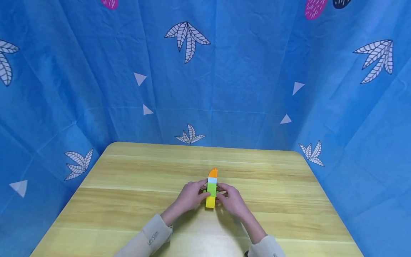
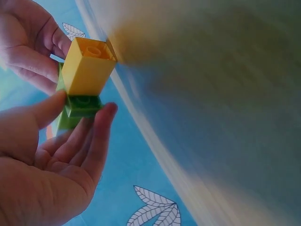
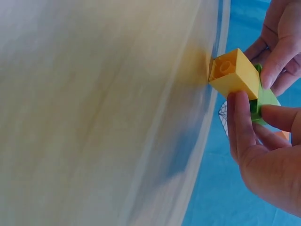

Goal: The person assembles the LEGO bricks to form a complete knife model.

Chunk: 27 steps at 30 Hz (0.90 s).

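Between the two hands is a narrow stack of toy building blocks: a yellow block (image 1: 210, 202) nearest the person, then green blocks (image 1: 212, 189), a light blue block (image 1: 212, 180) and an orange sloped block (image 1: 213, 173) at the far end. From the left side, the left hand (image 1: 189, 195) pinches the green part between thumb and fingers. The right hand (image 1: 233, 202) grips the same part from the right. Both wrist views show the hollow underside of the yellow block (image 2: 89, 70) and green pieces (image 3: 263, 101) jutting sideways beside it. Whether the stack touches the table cannot be told.
A wood-grain table (image 1: 135, 178) spreads out around the hands. Behind it and along both sides hangs a blue cloth (image 1: 244, 71) printed with white leaves and triangles. Light-coloured sleeves (image 1: 157, 232) cover the forearms.
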Each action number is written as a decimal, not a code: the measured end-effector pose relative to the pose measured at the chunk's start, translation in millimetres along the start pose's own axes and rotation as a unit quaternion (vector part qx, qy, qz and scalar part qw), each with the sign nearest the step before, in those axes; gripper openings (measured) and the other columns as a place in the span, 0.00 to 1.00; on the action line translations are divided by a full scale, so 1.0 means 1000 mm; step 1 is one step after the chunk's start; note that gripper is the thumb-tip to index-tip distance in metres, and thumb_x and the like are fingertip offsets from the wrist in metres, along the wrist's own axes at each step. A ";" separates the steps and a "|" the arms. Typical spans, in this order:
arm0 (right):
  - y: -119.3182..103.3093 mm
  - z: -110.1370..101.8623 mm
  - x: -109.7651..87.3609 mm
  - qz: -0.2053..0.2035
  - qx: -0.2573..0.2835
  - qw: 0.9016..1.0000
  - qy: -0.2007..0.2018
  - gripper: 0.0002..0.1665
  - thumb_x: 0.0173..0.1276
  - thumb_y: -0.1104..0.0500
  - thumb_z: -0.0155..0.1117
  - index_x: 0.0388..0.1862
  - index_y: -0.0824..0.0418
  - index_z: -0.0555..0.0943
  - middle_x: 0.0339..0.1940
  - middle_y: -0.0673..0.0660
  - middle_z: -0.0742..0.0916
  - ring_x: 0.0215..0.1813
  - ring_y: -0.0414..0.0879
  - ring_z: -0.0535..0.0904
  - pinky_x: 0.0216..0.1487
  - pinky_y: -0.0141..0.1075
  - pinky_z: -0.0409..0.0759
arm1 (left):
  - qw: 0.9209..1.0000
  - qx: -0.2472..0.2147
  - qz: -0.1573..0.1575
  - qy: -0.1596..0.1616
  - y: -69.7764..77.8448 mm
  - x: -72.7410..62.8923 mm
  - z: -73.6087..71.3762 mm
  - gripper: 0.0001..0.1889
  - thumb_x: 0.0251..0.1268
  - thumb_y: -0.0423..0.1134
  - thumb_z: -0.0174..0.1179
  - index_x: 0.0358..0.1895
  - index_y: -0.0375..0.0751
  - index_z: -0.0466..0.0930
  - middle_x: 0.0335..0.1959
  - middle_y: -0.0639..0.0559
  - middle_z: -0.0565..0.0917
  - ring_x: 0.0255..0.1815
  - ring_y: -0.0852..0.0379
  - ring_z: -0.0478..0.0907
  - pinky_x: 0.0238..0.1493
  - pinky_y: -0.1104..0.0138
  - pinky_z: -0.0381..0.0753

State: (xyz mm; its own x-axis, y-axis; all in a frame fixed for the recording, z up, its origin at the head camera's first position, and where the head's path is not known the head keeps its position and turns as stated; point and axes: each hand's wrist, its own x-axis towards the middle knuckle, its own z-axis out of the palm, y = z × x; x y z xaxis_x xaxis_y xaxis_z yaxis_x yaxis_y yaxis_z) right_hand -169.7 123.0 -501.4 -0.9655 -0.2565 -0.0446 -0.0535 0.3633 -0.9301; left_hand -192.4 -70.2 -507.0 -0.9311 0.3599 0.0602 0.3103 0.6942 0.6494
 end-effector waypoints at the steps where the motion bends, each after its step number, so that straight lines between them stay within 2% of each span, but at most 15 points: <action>1: 0.000 0.000 0.000 0.000 -0.001 1.000 0.000 0.26 0.76 0.70 0.58 0.71 0.74 0.72 0.58 0.72 0.84 0.44 0.55 0.88 0.44 0.43 0.90 | 1.000 0.000 -0.003 0.000 0.000 0.001 0.000 0.31 0.71 0.43 0.67 0.73 0.39 0.72 0.53 0.47 0.90 0.51 0.50 0.87 0.54 0.55 0.87; 6: 0.001 0.001 0.002 0.008 -0.006 1.000 -0.002 0.27 0.77 0.68 0.56 0.73 0.72 0.71 0.62 0.72 0.82 0.43 0.54 0.88 0.44 0.42 0.90 | 1.000 0.001 -0.021 -0.004 0.000 0.003 0.001 0.32 0.69 0.44 0.69 0.74 0.41 0.73 0.53 0.45 0.90 0.50 0.50 0.86 0.54 0.55 0.86; 11: 0.004 0.002 0.004 0.011 -0.004 1.000 -0.003 0.28 0.77 0.69 0.56 0.74 0.73 0.69 0.63 0.72 0.81 0.43 0.52 0.88 0.45 0.42 0.90 | 0.999 0.005 -0.031 -0.013 0.000 0.003 0.001 0.33 0.68 0.45 0.70 0.74 0.40 0.72 0.53 0.46 0.90 0.52 0.48 0.85 0.58 0.51 0.84; 20: 0.003 0.001 0.003 0.017 0.003 1.000 0.000 0.28 0.77 0.68 0.56 0.74 0.74 0.69 0.63 0.73 0.81 0.43 0.51 0.88 0.47 0.43 0.90 | 0.999 0.002 -0.030 -0.030 0.002 0.001 -0.003 0.35 0.68 0.44 0.70 0.75 0.39 0.71 0.53 0.46 0.89 0.50 0.50 0.84 0.57 0.52 0.84; 27: 0.003 0.003 0.005 0.021 0.004 1.000 -0.003 0.29 0.75 0.68 0.57 0.73 0.74 0.70 0.61 0.72 0.82 0.41 0.49 0.87 0.45 0.43 0.90 | 0.999 0.000 -0.022 -0.041 0.000 0.000 -0.004 0.33 0.69 0.43 0.69 0.75 0.40 0.71 0.54 0.46 0.89 0.52 0.49 0.84 0.57 0.53 0.84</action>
State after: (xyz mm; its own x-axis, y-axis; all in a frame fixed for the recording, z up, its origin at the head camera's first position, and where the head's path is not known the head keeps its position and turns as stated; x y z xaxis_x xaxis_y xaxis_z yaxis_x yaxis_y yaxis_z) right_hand -173.4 120.1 -505.8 -0.9652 -0.2472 -0.0851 -0.0121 0.3673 -0.9300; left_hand -193.5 -72.4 -503.5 -0.9250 0.3788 -0.0296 0.2702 0.7107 0.6496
